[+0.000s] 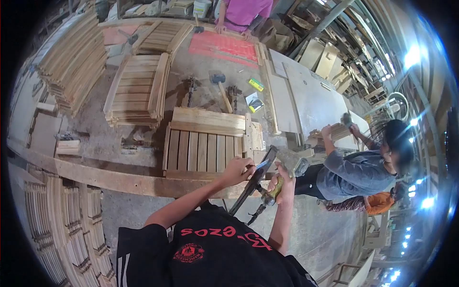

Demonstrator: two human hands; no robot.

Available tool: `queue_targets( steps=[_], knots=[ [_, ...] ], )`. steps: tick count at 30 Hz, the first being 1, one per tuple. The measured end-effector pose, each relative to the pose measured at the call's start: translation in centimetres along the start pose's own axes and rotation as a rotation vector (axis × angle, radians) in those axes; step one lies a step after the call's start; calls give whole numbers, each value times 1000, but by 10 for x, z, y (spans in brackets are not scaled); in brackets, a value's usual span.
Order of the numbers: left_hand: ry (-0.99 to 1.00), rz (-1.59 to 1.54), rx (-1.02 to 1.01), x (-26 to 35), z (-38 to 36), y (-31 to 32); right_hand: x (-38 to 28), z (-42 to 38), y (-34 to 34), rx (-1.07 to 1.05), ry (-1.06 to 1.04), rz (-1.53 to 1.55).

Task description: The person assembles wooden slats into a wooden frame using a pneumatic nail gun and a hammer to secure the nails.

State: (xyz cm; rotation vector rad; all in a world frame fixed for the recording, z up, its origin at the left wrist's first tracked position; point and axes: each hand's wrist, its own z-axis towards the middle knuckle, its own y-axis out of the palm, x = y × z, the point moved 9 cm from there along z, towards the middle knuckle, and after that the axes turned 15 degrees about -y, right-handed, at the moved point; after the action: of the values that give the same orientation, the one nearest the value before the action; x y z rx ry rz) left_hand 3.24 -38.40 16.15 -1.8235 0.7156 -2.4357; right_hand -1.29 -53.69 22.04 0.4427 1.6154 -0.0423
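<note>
My right hand grips the handle of a pneumatic nail gun, tilted in front of my chest. Its long dark magazine slants across, and an air fitting hangs from the handle end. My left hand pinches a small blue strip against the magazine's upper part. Just beyond my hands, a slatted wooden panel lies on the workbench, near its front edge. A wider board runs along the panel's far side.
A mallet and small boxes lie beyond the panel. Slatted panels and tall slat stacks stand left. A person in grey works at right; another in pink stands across the bench.
</note>
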Motion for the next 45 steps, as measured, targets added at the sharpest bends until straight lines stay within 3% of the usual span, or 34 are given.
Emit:
queue_targets(
  steps=[3, 7, 13, 16, 19, 22, 23, 27, 30, 32, 34, 36, 39, 42, 45],
  knots=[
    [-255, -206, 144, -14, 15, -12, -7, 8, 13, -29, -11, 40],
    [-212, -173, 269, 0, 50, -16, -11, 28, 28, -48, -33, 42],
    [-141, 159, 366, 13, 74, -24, -2, 54, 34, -14, 61, 166],
    [24, 70, 164, -8, 88, -12, 7, 58, 29, -13, 107, 176],
    [-406, -334, -136, -66, 85, 13, 20, 61, 23, -42, 171, 220],
    [-729, -651, -105, -92, 70, 34, 40, 64, 12, -48, 208, 283],
    [-810, -574, -58, -93, 68, 35, 45, 65, 9, -27, 221, 307],
    [-721, 68, -39, -93, 89, 34, 77, 71, -8, 32, 283, 459],
    [-955, 25, -395, -133, 52, 31, 92, 78, -25, 83, 293, 510],
    [-735, 124, -574, -105, 21, -9, 99, 82, -40, 136, 288, 552],
    [-741, 204, -591, -99, -29, -35, 107, 89, -53, 162, 286, 614],
    [-825, 75, -574, -100, -72, -41, 114, 97, -65, 140, 260, 701],
    [-1041, -608, -294, -92, -91, -19, 114, 103, -67, 134, 250, 774],
    [-1041, -1488, -172, -86, -57, 28, 114, 110, -61, 124, 263, 763],
    [-1152, -1642, -61, -87, -10, 53, 128, 120, -59, 94, 292, 779]
  ],
)
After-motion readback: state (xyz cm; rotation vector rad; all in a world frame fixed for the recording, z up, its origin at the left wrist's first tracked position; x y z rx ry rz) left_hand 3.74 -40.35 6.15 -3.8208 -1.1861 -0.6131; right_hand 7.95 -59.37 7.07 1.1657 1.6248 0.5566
